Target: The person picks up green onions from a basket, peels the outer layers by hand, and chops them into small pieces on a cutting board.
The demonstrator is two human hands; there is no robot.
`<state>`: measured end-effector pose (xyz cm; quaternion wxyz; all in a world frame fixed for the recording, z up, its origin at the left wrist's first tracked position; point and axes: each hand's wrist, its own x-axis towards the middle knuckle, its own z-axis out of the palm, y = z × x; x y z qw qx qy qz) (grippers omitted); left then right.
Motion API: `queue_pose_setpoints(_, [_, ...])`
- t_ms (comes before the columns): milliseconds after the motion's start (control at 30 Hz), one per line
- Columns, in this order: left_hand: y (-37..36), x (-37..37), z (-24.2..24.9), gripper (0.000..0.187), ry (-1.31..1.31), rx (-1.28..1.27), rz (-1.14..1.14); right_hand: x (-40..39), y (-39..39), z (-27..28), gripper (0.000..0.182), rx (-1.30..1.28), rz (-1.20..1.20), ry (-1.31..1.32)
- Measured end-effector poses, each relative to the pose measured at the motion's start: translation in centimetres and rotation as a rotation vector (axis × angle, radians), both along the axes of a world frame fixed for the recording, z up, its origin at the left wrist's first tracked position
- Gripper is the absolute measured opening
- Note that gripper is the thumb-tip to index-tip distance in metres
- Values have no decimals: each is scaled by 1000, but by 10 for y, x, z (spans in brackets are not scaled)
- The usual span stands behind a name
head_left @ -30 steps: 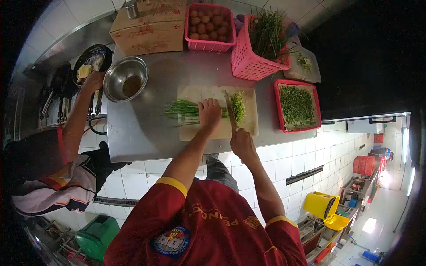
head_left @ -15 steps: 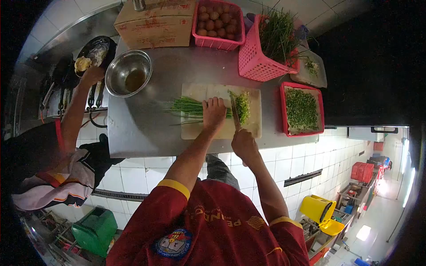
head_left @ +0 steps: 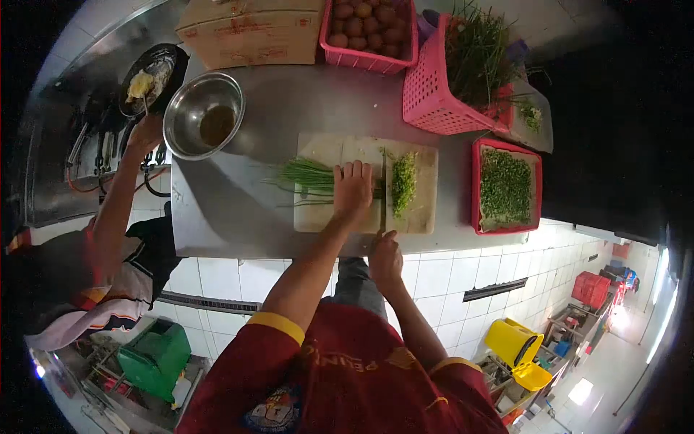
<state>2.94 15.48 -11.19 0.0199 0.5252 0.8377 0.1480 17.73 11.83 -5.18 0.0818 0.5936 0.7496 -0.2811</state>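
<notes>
On a white cutting board (head_left: 325, 147) lies a bundle of long scallions (head_left: 309, 173), their green ends hanging over its left edge. My left hand (head_left: 353, 191) is closed over the bundle, fingers pressing it to the board. My right hand (head_left: 386, 254) grips a knife (head_left: 383, 199) by its handle near the board's front edge. The blade stands just right of my left fingers, at the cut end of the bundle. A heap of chopped scallions (head_left: 403, 184) sits right of the blade, apart from it.
A steel bowl (head_left: 184, 119) with brown liquid stands left. Behind are a cardboard box (head_left: 249, 36), a pink egg basket (head_left: 372, 61) and a pink basket (head_left: 434, 98) of greens. Right is a red tray (head_left: 476, 188) of chopped greens. A co-worker's hand (head_left: 147, 134) is at a pan (head_left: 170, 72).
My right hand and the knife have shifted left and nearer to me, opening a gap to the chopped heap. The blade has straightened. The co-worker's hand has moved, and the view has shifted slightly.
</notes>
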Motion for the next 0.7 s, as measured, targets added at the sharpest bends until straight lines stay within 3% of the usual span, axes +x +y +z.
queue_pose_setpoints(200, [-2, 1, 4, 25, -2, 122, 27, -22, 19, 13, 28, 73, 15, 177])
queue_pose_setpoints(233, [-1, 0, 2, 26, 37, 114, 29, -19, 17, -4, 25, 378, 167, 91])
queue_pose_setpoints(467, [0, 1, 0, 21, 131, 140, 38, -8, 15, 66, 27, 218, 277, -45])
queue_pose_setpoints(567, [-1, 1, -2, 20, 143, 122, 26, -4, 1, 61, 28, 186, 264, -75])
queue_pose_setpoints(700, [-4, -1, 4, 19, 65, 143, 5, -3, -12, 22, 31, 3, 38, -45])
